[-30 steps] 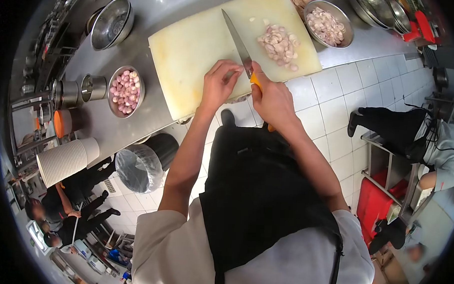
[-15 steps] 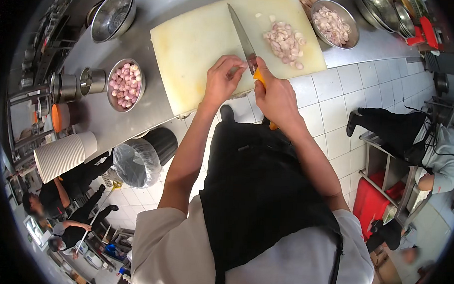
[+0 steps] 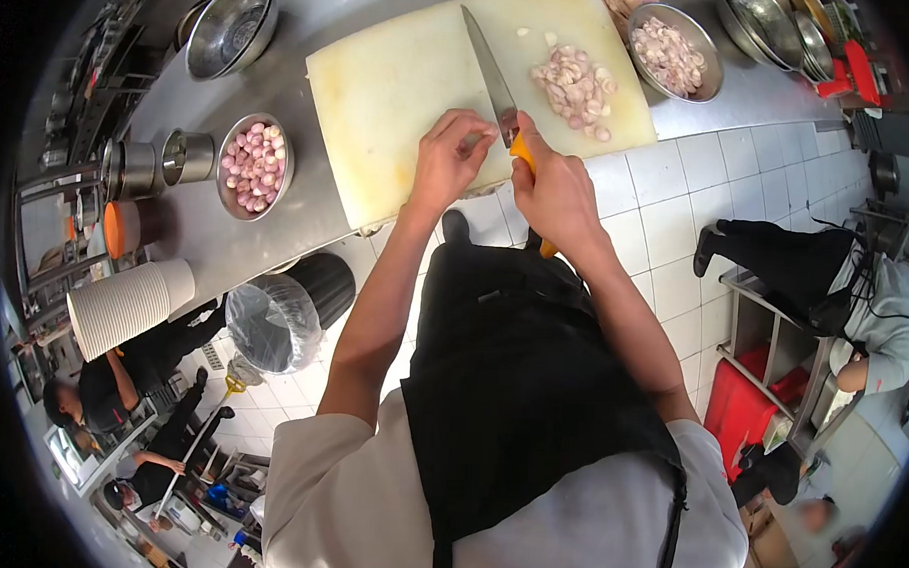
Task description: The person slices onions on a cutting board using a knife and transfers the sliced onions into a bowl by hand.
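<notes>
- The person's black apron (image 3: 531, 387) covers the front, over a light shirt.
- The right hand (image 3: 561, 196) is clamped on the yellow handle of the knife (image 3: 496, 77), whose blade points away over the cutting board (image 3: 365, 111).
- The left hand (image 3: 449, 164) is beside the heel of the blade, its fingers bent toward the thumb; whether the tips meet or pinch something cannot be told.
- On the board, right of the blade, lies a loose pile of sliced shallots (image 3: 574, 86), with a couple of pieces just beyond it.
- Left of the board, a metal bowl (image 3: 224, 198) holds whole peeled shallots (image 3: 253, 165); metal containers (image 3: 188, 157) and stacked pale cups (image 3: 123, 305) stand farther left.
- Below the counter edge (image 3: 276, 243) on the left is a bin lined with clear plastic (image 3: 273, 323).
- Past the board's right side, another metal bowl (image 3: 717, 81) holds cut shallots (image 3: 668, 56).
- An empty-looking metal bowl (image 3: 231, 28) sits at far left on the counter.
- Across the tiled floor (image 3: 667, 226), other people (image 3: 791, 261) stand on both sides, one at left gripping a long pole (image 3: 190, 450).
</notes>
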A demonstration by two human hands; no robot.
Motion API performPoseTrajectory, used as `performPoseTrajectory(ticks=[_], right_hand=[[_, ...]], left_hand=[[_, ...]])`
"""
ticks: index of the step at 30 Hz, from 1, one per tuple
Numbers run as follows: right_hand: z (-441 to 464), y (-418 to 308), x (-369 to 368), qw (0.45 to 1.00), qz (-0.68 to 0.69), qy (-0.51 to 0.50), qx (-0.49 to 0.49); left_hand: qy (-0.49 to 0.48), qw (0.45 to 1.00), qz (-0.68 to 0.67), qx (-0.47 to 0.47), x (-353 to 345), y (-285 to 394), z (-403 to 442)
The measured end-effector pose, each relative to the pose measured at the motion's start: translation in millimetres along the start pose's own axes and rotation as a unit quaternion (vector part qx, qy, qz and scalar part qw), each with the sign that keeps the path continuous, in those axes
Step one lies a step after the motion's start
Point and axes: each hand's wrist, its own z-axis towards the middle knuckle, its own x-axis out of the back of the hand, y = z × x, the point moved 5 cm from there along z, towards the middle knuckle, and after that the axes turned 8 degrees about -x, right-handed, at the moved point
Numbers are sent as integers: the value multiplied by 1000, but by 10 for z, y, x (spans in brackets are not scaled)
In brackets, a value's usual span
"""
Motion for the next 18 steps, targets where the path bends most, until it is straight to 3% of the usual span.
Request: performPoseTrajectory(ticks=[14, 18], right_hand=[[15, 154, -387, 993, 11, 104, 58], [50, 141, -201, 996, 24, 71, 55]], left_hand=[[-24, 999, -3, 22, -3, -53, -5], [-21, 999, -7, 28, 2, -47, 4]])
